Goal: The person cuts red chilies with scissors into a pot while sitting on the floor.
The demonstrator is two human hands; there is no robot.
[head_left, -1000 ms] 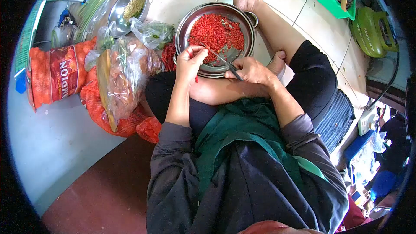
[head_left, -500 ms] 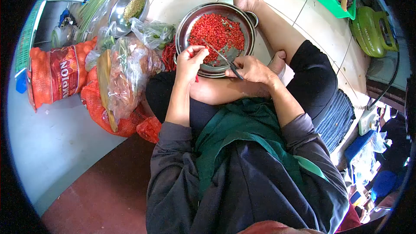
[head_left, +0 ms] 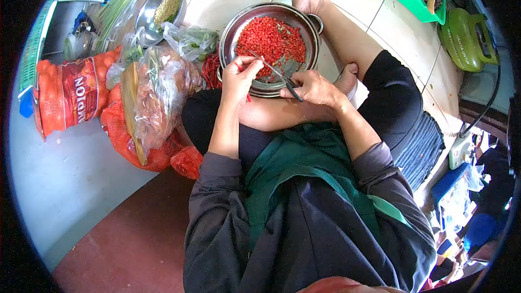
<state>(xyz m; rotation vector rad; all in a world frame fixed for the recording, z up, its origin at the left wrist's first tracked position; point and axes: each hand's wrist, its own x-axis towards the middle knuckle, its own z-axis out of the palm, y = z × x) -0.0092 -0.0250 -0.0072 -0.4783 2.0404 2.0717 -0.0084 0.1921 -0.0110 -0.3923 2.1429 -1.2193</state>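
My left hand (head_left: 241, 76) is closed around red chili (head_left: 248, 98), whose end pokes out below my fingers. In my right hand (head_left: 316, 88) is a slim knife (head_left: 275, 70) with a black handle. Its blade slants up and left across the pot, close to my left fingertips. Beneath both hands stands a wide metal pot (head_left: 232, 27) with a side handle, holding many small chopped red chili pieces (head_left: 271, 38). Whole red chilies (head_left: 211, 70) lie beside the pot on the left, partly covered by plastic.
A metal bowl (head_left: 145, 19) with pale chopped food stands at upper left. Red mesh sacks (head_left: 76, 95) and a filled plastic bag (head_left: 157, 97) lie left. A green tray (head_left: 415, 2) and a green gas cylinder (head_left: 461, 40) are at right. My bent legs surround the pot.
The knife blade and my left fingers have shifted very slightly by the pot's near rim. Both hands keep their hold. At lower right, part of another person's hand has come into view.
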